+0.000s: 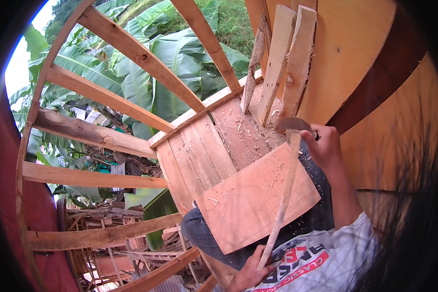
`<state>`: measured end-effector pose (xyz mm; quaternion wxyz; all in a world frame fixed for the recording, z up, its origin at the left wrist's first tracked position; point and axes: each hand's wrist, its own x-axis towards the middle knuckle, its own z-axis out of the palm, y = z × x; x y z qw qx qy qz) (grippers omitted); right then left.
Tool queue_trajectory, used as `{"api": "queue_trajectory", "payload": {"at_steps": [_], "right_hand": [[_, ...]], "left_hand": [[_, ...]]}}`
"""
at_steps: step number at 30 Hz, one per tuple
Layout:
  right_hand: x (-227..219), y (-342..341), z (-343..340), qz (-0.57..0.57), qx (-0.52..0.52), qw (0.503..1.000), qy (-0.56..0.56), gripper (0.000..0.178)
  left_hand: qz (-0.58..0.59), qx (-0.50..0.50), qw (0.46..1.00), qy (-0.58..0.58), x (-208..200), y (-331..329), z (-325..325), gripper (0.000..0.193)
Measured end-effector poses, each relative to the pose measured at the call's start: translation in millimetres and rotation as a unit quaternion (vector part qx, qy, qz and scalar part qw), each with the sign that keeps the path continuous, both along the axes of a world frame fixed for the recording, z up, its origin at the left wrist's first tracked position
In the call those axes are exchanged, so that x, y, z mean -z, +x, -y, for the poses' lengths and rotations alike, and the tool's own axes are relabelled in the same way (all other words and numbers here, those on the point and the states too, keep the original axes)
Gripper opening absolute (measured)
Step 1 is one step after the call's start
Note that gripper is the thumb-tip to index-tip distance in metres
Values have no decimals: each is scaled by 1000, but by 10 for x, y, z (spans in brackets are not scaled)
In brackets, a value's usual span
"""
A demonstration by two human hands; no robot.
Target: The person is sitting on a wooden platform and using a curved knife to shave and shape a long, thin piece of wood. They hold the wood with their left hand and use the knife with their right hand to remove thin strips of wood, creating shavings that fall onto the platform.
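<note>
A long, thin strip of pale wood (pixel 283 204) slants across the wooden board (pixel 243 207) on my lap. My left hand (pixel 250 273) is closed around the strip's lower end, close to my shirt. In my right hand (pixel 327 145), fingers wrapped round a mostly hidden handle, is a knife with a broad, curved dark blade (pixel 294 123). The blade is by the strip's upper end; whether they touch I cannot tell. Small curled wood shavings (pixel 213 199) lie scattered over the board.
Plank flooring (pixel 199 151) with more shavings lies ahead. Rough wooden offcuts (pixel 277 63) lean against the plywood wall (pixel 350 53) at right. To the left stands a railing of wooden bars (pixel 102 92), with banana leaves (pixel 175 63) and stacked timber beyond it.
</note>
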<state>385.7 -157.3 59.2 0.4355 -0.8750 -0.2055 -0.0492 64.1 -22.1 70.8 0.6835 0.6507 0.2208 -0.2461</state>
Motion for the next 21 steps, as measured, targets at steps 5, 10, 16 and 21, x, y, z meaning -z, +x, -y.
{"api": "queue_trajectory", "payload": {"at_steps": [5,10,16,21], "right_hand": [[5,-486,-255,-98,-155,982,33,64],[166,-735,-368,-81,-233,969,16,61],[49,-480,-476,150,-150,977,-29,66],[33,-64,-213,44,15,999,21,69]], "left_hand": [[-30,-193,971,-137,180,-265,-114,45],[22,-119,991,-65,136,-283,-283,46],[15,-108,989,-95,177,-328,-266,46],[51,-9,997,-62,82,-189,-117,47]]}}
